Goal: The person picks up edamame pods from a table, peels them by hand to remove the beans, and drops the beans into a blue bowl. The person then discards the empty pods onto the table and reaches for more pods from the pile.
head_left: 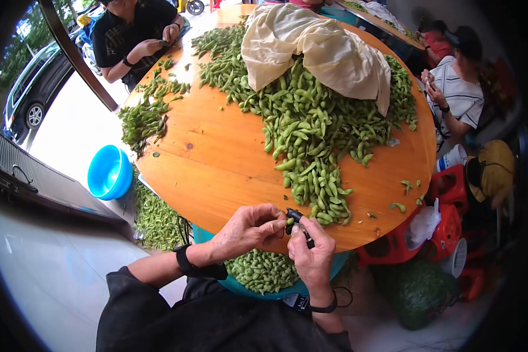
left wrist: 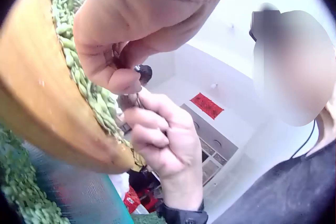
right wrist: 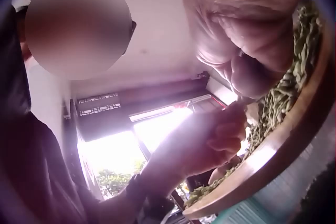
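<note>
My left hand [head_left: 251, 231] and right hand [head_left: 314, 256] meet at the table's near edge. Between their fingertips, a small green edamame pod [head_left: 290, 221] is pinched from both sides, mostly hidden by fingers and thumbs. Black covers wrap fingers of the right hand, one over the index fingertip [head_left: 295, 215]. In the left wrist view the left hand [left wrist: 142, 19] bends over the curled right hand [left wrist: 165, 134]. Below the hands a teal tub [head_left: 333, 265] holds many shelled green beans [head_left: 263, 271]. A large heap of edamame pods [head_left: 311, 141] spreads over the round wooden table [head_left: 211, 158] ahead.
A cream cloth [head_left: 317, 50] covers part of the heap. At left stand a blue basin [head_left: 110, 172] and pods on the floor [head_left: 154, 217]. Red stools [head_left: 446, 234] and a green net sack [head_left: 413, 293] lie right. Other people [head_left: 138, 41] sit round the table.
</note>
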